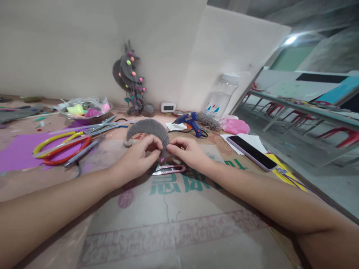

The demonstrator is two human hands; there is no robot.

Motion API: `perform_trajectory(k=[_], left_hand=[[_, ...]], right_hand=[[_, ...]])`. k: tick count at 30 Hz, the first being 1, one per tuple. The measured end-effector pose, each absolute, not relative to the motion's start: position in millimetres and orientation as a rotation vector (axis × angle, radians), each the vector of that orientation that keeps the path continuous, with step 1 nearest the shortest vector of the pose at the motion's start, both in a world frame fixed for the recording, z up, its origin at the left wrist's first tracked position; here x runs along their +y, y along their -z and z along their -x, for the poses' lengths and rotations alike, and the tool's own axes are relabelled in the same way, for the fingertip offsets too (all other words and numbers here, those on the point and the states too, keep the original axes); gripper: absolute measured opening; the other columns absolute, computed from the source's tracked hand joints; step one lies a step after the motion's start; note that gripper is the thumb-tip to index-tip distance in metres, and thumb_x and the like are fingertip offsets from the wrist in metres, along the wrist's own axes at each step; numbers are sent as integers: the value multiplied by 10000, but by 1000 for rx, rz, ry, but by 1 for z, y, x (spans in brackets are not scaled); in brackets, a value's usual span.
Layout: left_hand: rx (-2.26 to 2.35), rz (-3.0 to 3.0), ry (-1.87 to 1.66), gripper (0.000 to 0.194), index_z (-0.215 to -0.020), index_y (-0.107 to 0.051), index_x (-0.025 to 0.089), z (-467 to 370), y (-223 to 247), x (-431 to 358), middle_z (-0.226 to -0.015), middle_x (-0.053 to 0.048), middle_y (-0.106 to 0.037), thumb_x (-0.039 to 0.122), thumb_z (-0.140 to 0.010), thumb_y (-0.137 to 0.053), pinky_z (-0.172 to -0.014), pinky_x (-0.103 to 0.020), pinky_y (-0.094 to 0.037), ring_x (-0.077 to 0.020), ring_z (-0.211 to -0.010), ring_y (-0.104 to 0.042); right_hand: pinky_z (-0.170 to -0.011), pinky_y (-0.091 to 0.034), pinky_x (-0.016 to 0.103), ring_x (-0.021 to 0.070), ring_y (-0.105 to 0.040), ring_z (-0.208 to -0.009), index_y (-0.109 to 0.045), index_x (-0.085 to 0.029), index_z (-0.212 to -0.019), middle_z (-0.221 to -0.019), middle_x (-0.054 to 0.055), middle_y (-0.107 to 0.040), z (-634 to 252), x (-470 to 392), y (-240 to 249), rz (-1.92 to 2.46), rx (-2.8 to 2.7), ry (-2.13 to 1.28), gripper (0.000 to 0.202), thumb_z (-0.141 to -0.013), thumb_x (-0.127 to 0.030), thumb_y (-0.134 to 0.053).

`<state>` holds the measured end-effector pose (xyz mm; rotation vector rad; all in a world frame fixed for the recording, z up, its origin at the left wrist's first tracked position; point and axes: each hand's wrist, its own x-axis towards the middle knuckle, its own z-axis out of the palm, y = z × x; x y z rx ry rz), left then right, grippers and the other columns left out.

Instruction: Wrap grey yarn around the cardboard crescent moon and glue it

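A crescent wrapped in grey yarn (148, 129) lies on the printed cardboard (179, 209) at the middle of the table. My left hand (143, 155) pinches at the crescent's lower right end, thumb and index finger close together. Just right of it, my right hand (187, 151) has its thumb and index finger pressed at the same end of the crescent. Whatever fine piece lies between the fingertips is too small to tell. Below the hands lie small pink thread snips (175, 169), not held.
Scissors with yellow and red handles (67, 151), purple sheets (17, 149) and a bowl (86, 118) are left. Behind stand a yarn ornament (130, 74), clock (168, 107), blue glue gun (190, 121) and bottle (223, 95). A phone (252, 152) lies right.
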<state>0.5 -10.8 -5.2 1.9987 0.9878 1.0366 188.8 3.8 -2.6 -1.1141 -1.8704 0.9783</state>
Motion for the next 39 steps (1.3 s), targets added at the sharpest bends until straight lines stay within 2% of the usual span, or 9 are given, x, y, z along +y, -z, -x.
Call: perform_trajectory(k=[5,10,13,19,25,28,31,35,39], left_hand=[[1007,-1987,-1071,26,-800,-491,204,0,5,-9,-761,26,-557,209,-804,-516,-651,-243,-422,-132,-714,-542],[1121,-2030,-1059,231,-736,-539,188,0,2,-5,-739,0,-586,372,-858,-471,-664,-269,-404,-161,-736,-542],[1276,-2061,-1022,351,-607,-507,187,1,0,-4,-602,8,-547,431,-855,-461,-588,-271,-367,-158,-632,-521],[1483,-2064,-1125,367,-504,-382,207,-1,-7,-8,-496,45,-390,334,-825,-507,-504,-254,-304,-125,-532,-423],[1529,-1878,-1145,363,-508,-373,205,-2,-10,-9,-509,48,-395,338,-811,-523,-521,-246,-321,-120,-546,-433],[1517,-1723,-1131,333,-552,-400,203,-1,-9,-8,-538,49,-440,368,-822,-504,-525,-247,-335,-120,-554,-457],[1510,-1744,-1135,339,-544,-390,205,-1,-8,-7,-533,49,-424,373,-815,-507,-541,-250,-344,-124,-562,-457],[1494,-1836,-1141,337,-521,-387,208,-1,-6,-5,-524,43,-412,363,-791,-517,-550,-263,-338,-134,-570,-438],[1479,-1883,-1110,324,-551,-412,204,0,-3,-4,-552,40,-430,393,-801,-497,-562,-270,-337,-140,-591,-446]], right_hand=[[-448,-325,192,57,-394,-459,-577,-154,-732,-553,-52,-479,-189,0,-2,1061,-1727,-1171,266,-755,-417,-607],[-456,-340,194,60,-414,-465,-574,-155,-739,-564,-49,-508,-190,-1,-3,1052,-1662,-1240,271,-748,-423,-616],[-471,-345,195,67,-439,-501,-595,-148,-739,-614,-29,-548,-189,0,0,1085,-1765,-1183,277,-750,-424,-617],[-595,-402,225,98,-506,-623,-626,-151,-829,-710,-1,-577,-191,2,-1,1105,-1891,-877,309,-866,-410,-463],[-645,-407,232,105,-514,-693,-583,-154,-857,-753,-5,-562,-216,23,-19,1128,-1913,-578,131,-820,-270,-534],[-644,-420,236,111,-548,-703,-607,-156,-859,-776,4,-605,-224,20,-30,1192,-2159,-639,120,-820,-236,-527],[-638,-438,231,116,-579,-716,-611,-182,-931,-823,10,-645,-219,1,-36,1053,-2522,-753,180,-847,-325,-541],[-660,-433,256,142,-572,-761,-611,-170,-986,-895,49,-639,-203,-26,-31,800,-2849,-247,332,-814,-453,-585],[-623,-407,255,127,-535,-699,-616,-135,-926,-824,63,-611,-195,-32,-21,680,-2928,194,275,-938,-307,-401]])
